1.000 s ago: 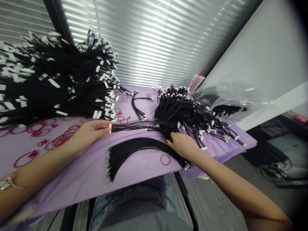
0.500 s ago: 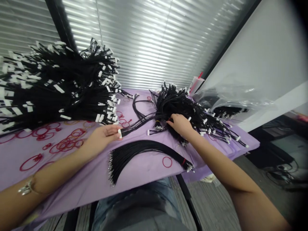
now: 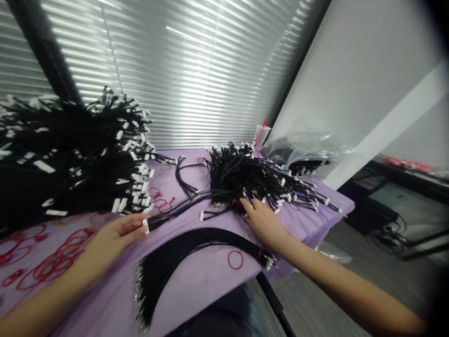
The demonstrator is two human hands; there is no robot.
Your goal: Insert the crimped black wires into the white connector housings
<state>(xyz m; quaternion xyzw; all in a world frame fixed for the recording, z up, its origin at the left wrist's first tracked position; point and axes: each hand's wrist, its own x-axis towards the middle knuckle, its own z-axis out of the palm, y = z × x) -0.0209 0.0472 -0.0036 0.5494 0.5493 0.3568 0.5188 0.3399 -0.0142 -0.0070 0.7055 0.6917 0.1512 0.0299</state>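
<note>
My left hand [image 3: 117, 231] pinches a white plug connector [image 3: 146, 226] between thumb and fingertips. Thin black wires [image 3: 171, 210] run from that connector to the right, towards a heap of black cables [image 3: 245, 171]. At the heap's near edge my right hand [image 3: 261, 219] has its fingers bent down around black cables, beside a red rubber band; its thumb is hidden. In front of both hands a curved black cable bundle [image 3: 196, 236] lies on the purple cloth [image 3: 196, 276], with bare metal terminals at its ends and a red band round its right end.
A tall pile of black cables with white connectors [image 3: 87, 154] fills the left side. Red rubber bands [image 3: 59, 257] lie scattered before it, and one red rubber band [image 3: 235, 260] lies near the front edge. At the back right stand a cup with a straw [image 3: 261, 135] and a clear plastic bag [image 3: 305, 147].
The camera has turned to the right, so the table appears farther left. My left hand still pinches the white connector. My right hand's fingers have shifted slightly on the cables, near a red band.
</note>
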